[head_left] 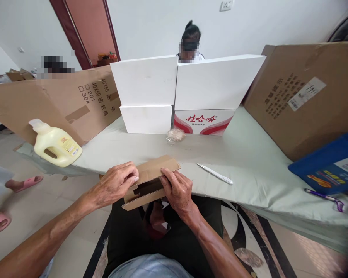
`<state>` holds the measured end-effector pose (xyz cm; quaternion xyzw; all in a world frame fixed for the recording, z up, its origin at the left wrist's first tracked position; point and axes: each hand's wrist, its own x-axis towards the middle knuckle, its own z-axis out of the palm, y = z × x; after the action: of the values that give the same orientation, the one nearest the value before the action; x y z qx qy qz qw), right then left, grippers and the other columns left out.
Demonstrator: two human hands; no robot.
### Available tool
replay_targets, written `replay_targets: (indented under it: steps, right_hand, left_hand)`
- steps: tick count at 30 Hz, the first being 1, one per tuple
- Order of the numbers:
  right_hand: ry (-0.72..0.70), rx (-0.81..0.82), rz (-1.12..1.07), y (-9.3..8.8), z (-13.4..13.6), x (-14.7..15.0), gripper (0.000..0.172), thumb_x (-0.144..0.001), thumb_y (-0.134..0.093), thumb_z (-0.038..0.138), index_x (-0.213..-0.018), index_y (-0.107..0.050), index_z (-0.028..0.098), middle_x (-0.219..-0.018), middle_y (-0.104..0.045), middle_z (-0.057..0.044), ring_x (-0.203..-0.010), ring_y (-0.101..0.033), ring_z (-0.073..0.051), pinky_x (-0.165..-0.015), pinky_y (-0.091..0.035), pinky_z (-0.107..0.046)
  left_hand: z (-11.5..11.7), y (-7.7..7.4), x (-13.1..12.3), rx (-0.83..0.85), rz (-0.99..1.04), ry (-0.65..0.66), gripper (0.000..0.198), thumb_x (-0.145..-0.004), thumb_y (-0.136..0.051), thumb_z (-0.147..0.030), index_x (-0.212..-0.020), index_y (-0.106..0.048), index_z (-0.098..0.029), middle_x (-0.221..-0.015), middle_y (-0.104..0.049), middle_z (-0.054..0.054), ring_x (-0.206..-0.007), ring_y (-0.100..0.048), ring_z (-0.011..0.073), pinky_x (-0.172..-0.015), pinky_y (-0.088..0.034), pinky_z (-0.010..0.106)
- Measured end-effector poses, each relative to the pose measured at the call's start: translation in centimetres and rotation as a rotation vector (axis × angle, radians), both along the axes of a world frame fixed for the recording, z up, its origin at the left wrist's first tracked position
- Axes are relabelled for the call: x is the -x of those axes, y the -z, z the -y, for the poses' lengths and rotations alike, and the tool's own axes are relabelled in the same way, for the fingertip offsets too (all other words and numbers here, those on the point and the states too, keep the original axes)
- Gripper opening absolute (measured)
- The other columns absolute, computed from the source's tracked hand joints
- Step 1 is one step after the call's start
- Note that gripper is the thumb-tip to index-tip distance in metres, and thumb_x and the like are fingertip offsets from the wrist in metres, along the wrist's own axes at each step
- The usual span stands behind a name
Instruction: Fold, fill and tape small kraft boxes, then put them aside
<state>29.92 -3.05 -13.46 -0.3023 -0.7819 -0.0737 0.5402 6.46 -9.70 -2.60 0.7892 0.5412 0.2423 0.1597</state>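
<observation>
A small brown cardboard box [150, 170] is held over the near table edge, tilted, with an open slot facing up toward me. My left hand [118, 183] grips its left end, thumb and fingers pinched on the cardboard. On the opposite end, my right hand [178, 189] is closed around the edge, fingertips on the upper panel. To the right of that hand lies a slim white tool [216, 173] with a thin pointed end, resembling a scalpel. A crumpled clear plastic wrap [175, 135] sits farther back.
White boxes [145, 81] stand stacked at the back, one with red print [205, 121]. Large cartons flank the table, left [75, 100] and right [301, 92]. A yellow detergent bottle [58, 144], a blue jug [330, 166] and a purple razor [327, 197] are nearby. A person [191, 42] is behind.
</observation>
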Motion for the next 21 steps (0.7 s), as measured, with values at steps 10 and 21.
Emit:
replay_targets:
  steps: [10, 21]
  right_hand:
    - [0.1, 0.18, 0.026, -2.1, -2.0, -0.1, 0.019, -0.113, -0.057, 0.028, -0.115, -0.075, 0.022, -0.085, -0.08, -0.004, -0.072, -0.074, -0.016, -0.065, -0.043, -0.026]
    - [0.332, 0.571, 0.305, -8.9, -6.0, 0.8, 0.015, -0.107, -0.066, 0.032, -0.113, -0.077, 0.024, -0.09, -0.08, -0.007, -0.08, -0.071, -0.025, -0.068, -0.035, -0.031]
  left_hand:
    - [2.8, 3.2, 2.1, -0.351, 0.024, -0.075, 0.023, -0.109, -0.055, -0.021, -0.117, -0.077, -0.025, -0.155, -0.058, 0.014, -0.142, -0.061, 0.0289, -0.112, -0.055, 0.044]
    - [-4.9, 0.4, 3.9, 0.138, -0.285, -0.004, 0.109, -0.072, -0.094, -0.058, -0.168, -0.049, -0.034, -0.163, -0.052, 0.018, -0.149, -0.054, 0.0459, -0.118, -0.052, 0.06]
